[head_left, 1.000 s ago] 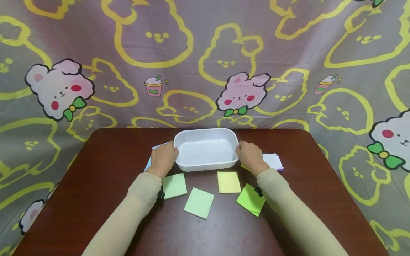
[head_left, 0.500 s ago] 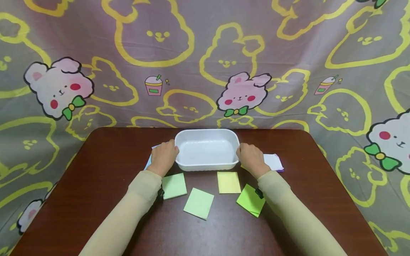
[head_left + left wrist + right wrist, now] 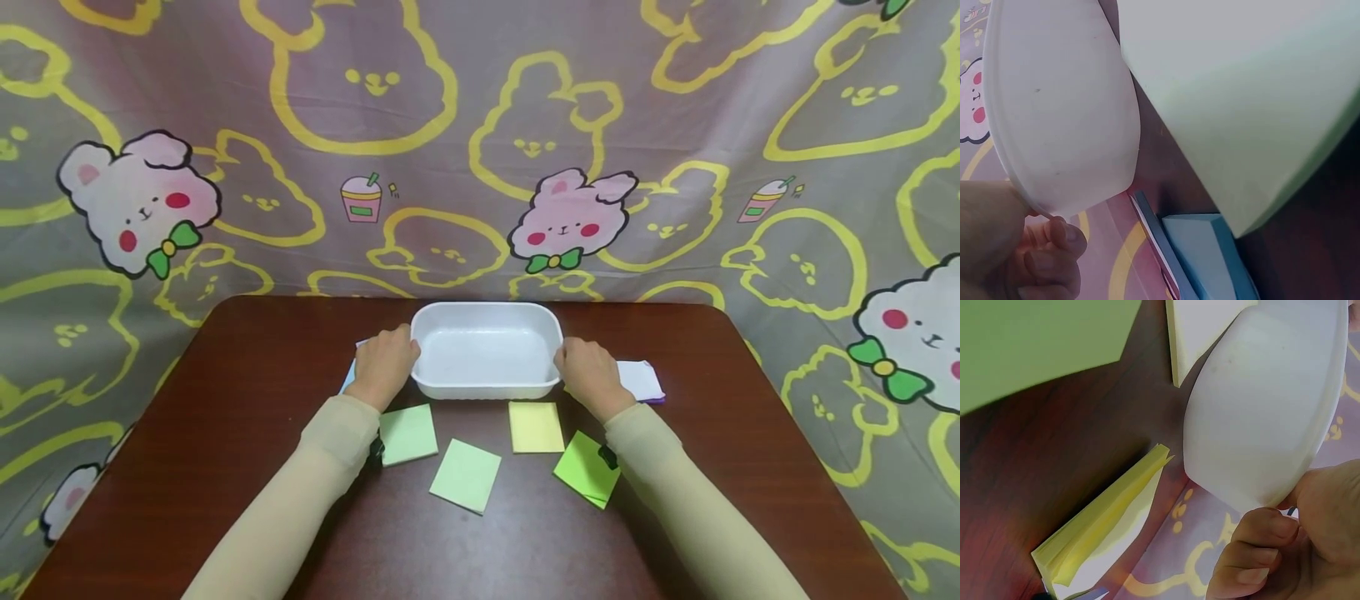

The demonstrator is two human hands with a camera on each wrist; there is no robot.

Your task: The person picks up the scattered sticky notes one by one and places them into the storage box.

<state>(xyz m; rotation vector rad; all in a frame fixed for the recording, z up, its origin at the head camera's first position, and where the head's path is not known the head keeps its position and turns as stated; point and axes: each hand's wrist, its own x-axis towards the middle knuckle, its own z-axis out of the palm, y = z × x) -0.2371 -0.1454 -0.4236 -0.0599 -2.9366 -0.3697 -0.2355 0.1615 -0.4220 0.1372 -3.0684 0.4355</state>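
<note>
White tub (image 3: 487, 392) pinched between left hand (image 3: 382, 367) and right hand (image 3: 592, 375)
Each hand pinches the end beside it between thumb and fingers; it looks light, stiff and slick-walled, probably best held level by both ends.

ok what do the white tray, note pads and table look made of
White tray: probably smooth plastic with a soft sheen; moulded rounded corners suggest it, though glazed ceramic is possible.
Note pads: matte paper, judging by the stacked sheet edges the right wrist view shows on one.
Table: reddish-brown with a low gloss and grain-like streaks, so wood or wood-look laminate.
</note>
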